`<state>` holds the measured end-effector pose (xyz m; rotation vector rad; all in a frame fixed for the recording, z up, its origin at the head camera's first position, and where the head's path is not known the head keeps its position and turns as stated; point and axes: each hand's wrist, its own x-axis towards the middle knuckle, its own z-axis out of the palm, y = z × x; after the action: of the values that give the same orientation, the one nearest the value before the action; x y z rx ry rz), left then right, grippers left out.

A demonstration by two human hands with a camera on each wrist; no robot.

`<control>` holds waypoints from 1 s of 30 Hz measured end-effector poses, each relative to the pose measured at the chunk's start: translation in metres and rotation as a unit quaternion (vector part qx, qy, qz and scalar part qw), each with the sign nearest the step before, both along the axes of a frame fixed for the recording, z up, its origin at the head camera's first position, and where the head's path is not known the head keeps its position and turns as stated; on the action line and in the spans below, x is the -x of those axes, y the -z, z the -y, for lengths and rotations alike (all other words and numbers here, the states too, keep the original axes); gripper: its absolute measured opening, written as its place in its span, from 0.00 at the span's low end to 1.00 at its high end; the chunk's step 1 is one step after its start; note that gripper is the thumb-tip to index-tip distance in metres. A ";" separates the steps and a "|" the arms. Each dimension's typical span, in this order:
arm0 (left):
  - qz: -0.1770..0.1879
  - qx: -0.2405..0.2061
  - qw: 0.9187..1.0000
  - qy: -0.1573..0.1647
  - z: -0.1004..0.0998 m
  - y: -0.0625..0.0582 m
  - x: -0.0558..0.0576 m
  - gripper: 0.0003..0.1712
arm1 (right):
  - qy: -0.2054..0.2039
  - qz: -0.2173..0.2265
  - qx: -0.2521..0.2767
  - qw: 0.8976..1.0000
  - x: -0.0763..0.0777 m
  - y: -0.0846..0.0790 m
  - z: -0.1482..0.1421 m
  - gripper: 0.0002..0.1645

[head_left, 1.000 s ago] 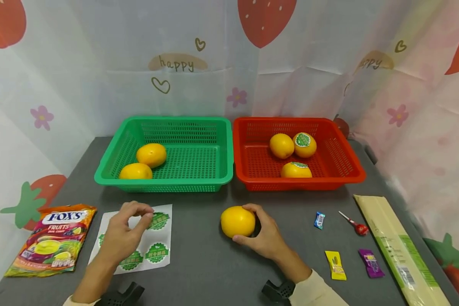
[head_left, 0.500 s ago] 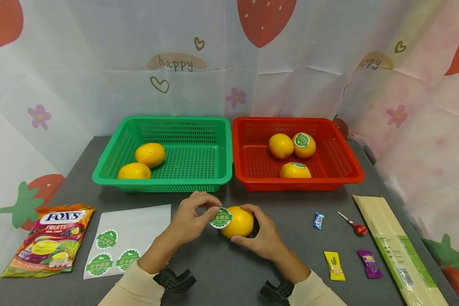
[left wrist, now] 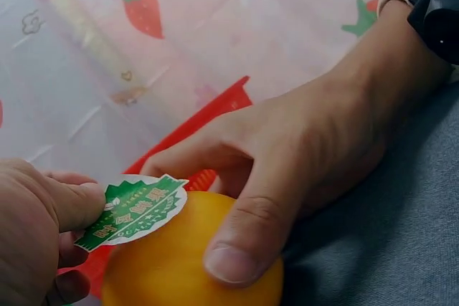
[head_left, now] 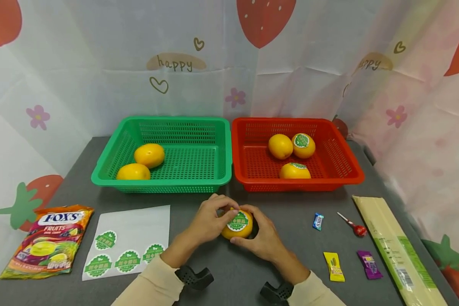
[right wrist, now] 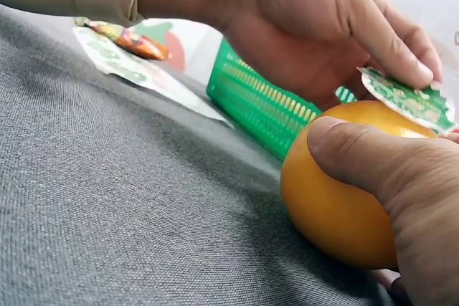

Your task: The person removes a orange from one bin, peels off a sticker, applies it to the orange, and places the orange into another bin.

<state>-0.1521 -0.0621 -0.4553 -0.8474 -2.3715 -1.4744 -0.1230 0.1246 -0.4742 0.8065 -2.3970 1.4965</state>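
Observation:
My right hand (head_left: 265, 238) grips a yellow-orange fruit (head_left: 233, 234) from its right side, thumb in front and fingers behind, on the grey table. Between thumb and fingers my left hand (head_left: 212, 219) pinches a round green-and-white sticker (head_left: 239, 222) over the top of the fruit. In the left wrist view the sticker (left wrist: 136, 209) lies close over the fruit (left wrist: 193, 256), its edge lifted at the pinch. A white sticker sheet (head_left: 128, 225) with several green stickers lies to the left of my hands.
Behind stand a green basket (head_left: 187, 183) with two fruits and a red basket (head_left: 290, 185) with three. A candy bag (head_left: 47, 242) lies far left. On the right are small wrapped candies (head_left: 334, 267), a lollipop (head_left: 359, 230) and a long beige packet (head_left: 399, 250).
My left hand has peeled a sticker off the sheet and carried it right, onto the top of the fruit. The right hand has stayed around the fruit.

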 end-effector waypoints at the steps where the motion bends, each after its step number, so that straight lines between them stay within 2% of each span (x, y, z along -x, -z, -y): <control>1: -0.003 0.003 1.000 -0.002 -0.001 0.001 0.000 0.04 | 0.001 0.001 -0.001 1.000 0.000 0.000 0.000 0.44; 5: -0.013 0.011 1.000 -0.013 -0.003 0.007 0.001 0.06 | 0.002 0.002 -0.002 1.000 0.000 0.001 0.000 0.44; 8: -0.021 0.010 0.999 -0.024 -0.004 0.011 0.001 0.06 | -0.002 0.001 0.000 1.000 0.006 0.013 -0.001 0.45; 11: -0.036 0.002 0.999 -0.033 -0.004 0.013 0.002 0.07 | -0.015 -0.018 0.021 0.999 0.014 0.027 -0.004 0.44; 13: -0.044 -0.005 0.998 -0.036 -0.005 0.015 0.003 0.08 | -0.022 -0.044 0.051 0.998 0.018 0.032 -0.006 0.39; 17: -0.060 -0.022 0.997 -0.039 -0.007 0.020 0.004 0.11 | -0.032 -0.093 0.102 0.990 0.011 0.012 -0.002 0.28; 20: -0.074 -0.032 0.996 -0.036 -0.007 0.023 0.005 0.14 | -0.040 -0.108 0.114 0.987 0.005 -0.002 0.002 0.29; 27: -0.078 -0.050 0.995 -0.024 -0.007 0.028 0.005 0.17 | -0.025 -0.122 0.092 0.988 0.004 -0.001 0.004 0.28; 30: -0.079 -0.053 0.995 -0.009 -0.005 0.031 0.004 0.18 | -0.022 -0.118 0.082 0.989 0.004 -0.001 0.004 0.26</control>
<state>-0.1560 -0.0567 -0.4864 -0.8795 -2.1623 -1.4554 -0.1269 0.1207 -0.4732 0.9450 -2.0693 1.4980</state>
